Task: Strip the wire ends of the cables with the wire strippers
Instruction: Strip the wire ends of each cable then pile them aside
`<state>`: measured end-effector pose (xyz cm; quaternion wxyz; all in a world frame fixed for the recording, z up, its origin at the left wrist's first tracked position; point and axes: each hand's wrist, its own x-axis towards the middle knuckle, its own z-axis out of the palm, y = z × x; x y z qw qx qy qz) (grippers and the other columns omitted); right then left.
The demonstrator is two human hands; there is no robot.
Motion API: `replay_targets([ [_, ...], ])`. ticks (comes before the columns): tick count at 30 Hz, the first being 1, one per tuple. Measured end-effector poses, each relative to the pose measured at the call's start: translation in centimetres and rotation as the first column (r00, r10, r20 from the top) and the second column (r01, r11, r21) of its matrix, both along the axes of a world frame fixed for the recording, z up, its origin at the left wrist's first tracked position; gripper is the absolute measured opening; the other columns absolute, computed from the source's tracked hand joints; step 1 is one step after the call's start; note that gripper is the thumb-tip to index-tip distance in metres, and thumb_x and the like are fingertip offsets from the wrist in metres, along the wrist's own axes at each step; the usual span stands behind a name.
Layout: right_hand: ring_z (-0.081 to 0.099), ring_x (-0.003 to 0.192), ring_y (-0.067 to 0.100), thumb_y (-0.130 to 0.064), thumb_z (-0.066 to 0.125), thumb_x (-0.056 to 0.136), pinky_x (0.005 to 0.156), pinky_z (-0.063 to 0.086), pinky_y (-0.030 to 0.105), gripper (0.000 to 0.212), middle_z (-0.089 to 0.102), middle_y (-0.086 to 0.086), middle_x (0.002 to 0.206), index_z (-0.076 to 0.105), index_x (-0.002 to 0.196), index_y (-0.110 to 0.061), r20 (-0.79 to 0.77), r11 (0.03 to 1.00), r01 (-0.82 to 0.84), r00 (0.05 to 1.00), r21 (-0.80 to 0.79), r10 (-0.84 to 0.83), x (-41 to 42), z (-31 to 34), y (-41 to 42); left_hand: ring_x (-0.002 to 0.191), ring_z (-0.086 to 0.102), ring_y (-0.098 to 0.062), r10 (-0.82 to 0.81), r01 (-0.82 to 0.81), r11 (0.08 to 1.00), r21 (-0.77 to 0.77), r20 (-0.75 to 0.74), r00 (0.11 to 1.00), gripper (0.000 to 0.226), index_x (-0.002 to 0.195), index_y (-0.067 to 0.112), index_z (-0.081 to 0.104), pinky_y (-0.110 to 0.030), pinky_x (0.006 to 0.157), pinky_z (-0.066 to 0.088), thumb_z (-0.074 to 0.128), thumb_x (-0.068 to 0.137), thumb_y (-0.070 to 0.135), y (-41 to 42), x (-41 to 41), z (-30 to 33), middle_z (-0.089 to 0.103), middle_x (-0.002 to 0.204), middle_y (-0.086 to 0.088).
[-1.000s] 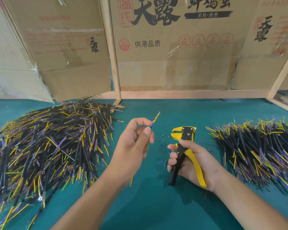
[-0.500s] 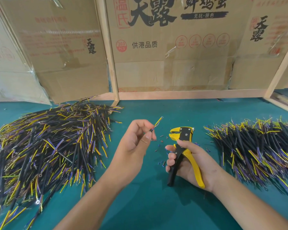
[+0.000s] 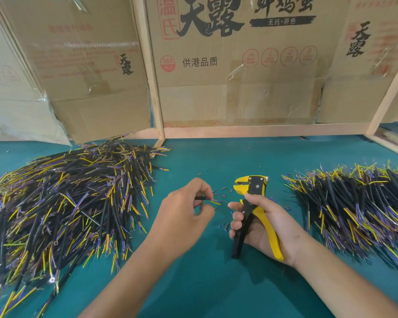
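Head view, 1 camera, looking down on a teal desk [image 3: 205,283].

Left hand [image 3: 184,216]: grip clenched on 1 cable [image 3: 203,198], pinched between thumb and fingertips. Cable lies roughly level, black jacket inside the fingers, its yellow and blue wire ends poking out to the right toward the tool. Held just above the desk, near the middle.

Right hand [image 3: 262,226]: grip wrapped round the wire strippers [image 3: 253,203], fingers curled over the black handle, the yellow handle lying against the palm. Tool stands nearly upright, yellow head at the top, handles spread apart. Head and cable end are near each other but apart.

Small bits of stripped insulation [image 3: 223,226] scattered on the desk between and below the 2 hands.

Left side: a big loose pile of cables [image 3: 62,203], black with yellow and purple ends. Right side: a second pile [image 3: 359,207], same sort, fanned out.

Behind: flattened cardboard boxes [image 3: 239,65] with printed characters, propped against a light wooden frame [image 3: 152,88].
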<state>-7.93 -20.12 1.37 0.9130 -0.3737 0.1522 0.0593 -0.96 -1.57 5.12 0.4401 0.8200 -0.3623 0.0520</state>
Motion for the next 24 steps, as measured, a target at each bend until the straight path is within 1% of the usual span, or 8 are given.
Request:
replay_targets([
  [7, 0.049, 0.060, 0.026, -0.033, 0.068, 0.082, 0.064, 0.053, 0.040, 0.041, 0.048, 0.009, 0.072, 0.065, 0.104, 0.001, -0.002, 1.000, 0.020, 1.000, -0.024, -0.020, -0.2, 0.3, 0.2, 0.064, 0.056, 0.001, -0.003, -0.006, 0.997, -0.079, -0.104, 0.995, 0.028, 0.080, 0.031, 0.056, -0.009, 0.062, 0.039, 0.059, 0.083, 0.004, -0.1, 0.3, -0.1, 0.060, 0.074, 0.025],
  [10, 0.049, 0.060, 0.026, -0.031, 0.072, 0.078, 0.064, 0.052, 0.041, 0.037, 0.047, 0.009, 0.071, 0.065, 0.099, -0.001, 0.016, 0.998, 0.006, 1.000, -0.055, -0.005, -0.5, 0.5, 0.6, 0.048, 0.040, -0.002, -0.071, 0.040, 0.986, -0.159, -0.196, 0.978, 0.025, 0.082, 0.024, 0.059, -0.009, 0.048, 0.031, 0.059, 0.085, -0.001, -0.3, 0.1, 0.0, 0.051, 0.058, 0.021],
  [12, 0.049, 0.060, 0.026, -0.030, 0.075, 0.078, 0.064, 0.052, 0.042, 0.034, 0.047, 0.009, 0.071, 0.069, 0.094, -0.001, 0.038, 0.997, -0.049, 0.998, -0.058, 0.052, -0.9, 0.6, 1.0, 0.050, 0.033, -0.006, -0.138, 0.071, 0.969, -0.236, -0.278, 0.951, 0.025, 0.084, 0.019, 0.060, -0.011, 0.047, 0.030, 0.057, 0.087, -0.005, -0.3, 0.0, 0.1, 0.048, 0.060, 0.017],
  [15, 0.050, 0.062, 0.026, -0.031, 0.084, 0.076, 0.068, 0.052, 0.043, 0.036, 0.047, 0.009, 0.072, 0.072, 0.095, -0.003, 0.108, 0.989, -0.132, 0.984, -0.065, 0.138, -1.4, 0.5, 1.9, 0.068, 0.041, -0.014, -0.223, 0.111, 0.940, -0.324, -0.334, 0.916, 0.021, 0.087, 0.016, 0.062, -0.014, 0.060, 0.037, 0.057, 0.087, -0.004, -0.6, -0.3, 0.2, 0.054, 0.074, 0.001],
  [18, 0.049, 0.064, 0.025, -0.034, 0.086, 0.071, 0.069, 0.051, 0.043, 0.040, 0.046, 0.008, 0.072, 0.069, 0.093, -0.005, 0.161, 0.987, -0.156, 0.974, -0.030, 0.159, -1.6, 0.7, 2.5, 0.065, 0.055, -0.009, -0.316, 0.164, 0.912, -0.376, -0.388, 0.866, 0.014, 0.092, 0.009, 0.059, -0.013, 0.059, 0.047, 0.055, 0.088, -0.004, -0.7, -0.8, 0.3, 0.062, 0.074, 0.005],
  [20, 0.049, 0.063, 0.025, -0.033, 0.081, 0.075, 0.070, 0.050, 0.043, 0.035, 0.045, 0.007, 0.072, 0.067, 0.091, -0.006, 0.195, 0.989, -0.150, 0.970, 0.000, 0.147, -1.7, 1.0, 2.6, 0.068, 0.061, -0.011, -0.336, 0.170, 0.906, -0.388, -0.413, 0.846, 0.013, 0.092, 0.012, 0.058, -0.022, 0.059, 0.052, 0.055, 0.087, 0.001, -0.7, -0.9, 0.2, 0.065, 0.076, 0.002],
  [22, 0.049, 0.063, 0.025, -0.032, 0.078, 0.076, 0.069, 0.050, 0.043, 0.032, 0.044, 0.008, 0.072, 0.066, 0.090, -0.006, 0.217, 0.992, -0.130, 0.968, 0.004, 0.126, -1.8, 1.2, 2.6, 0.075, 0.059, -0.026, -0.326, 0.156, 0.909, -0.387, -0.425, 0.845, 0.011, 0.088, 0.017, 0.060, -0.038, 0.063, 0.054, 0.055, 0.083, 0.009, -0.8, -1.0, 0.1, 0.063, 0.081, -0.016],
  [24, 0.049, 0.063, 0.025, -0.034, 0.078, 0.076, 0.069, 0.051, 0.043, 0.034, 0.045, 0.008, 0.072, 0.066, 0.089, -0.006, 0.221, 0.993, -0.116, 0.968, -0.013, 0.116, -1.9, 1.4, 2.6, 0.075, 0.057, -0.034, -0.324, 0.151, 0.908, -0.390, -0.428, 0.844, 0.009, 0.091, 0.013, 0.059, -0.042, 0.062, 0.055, 0.055, 0.085, 0.007, -0.8, -1.1, 0.2, 0.062, 0.086, -0.024],
])
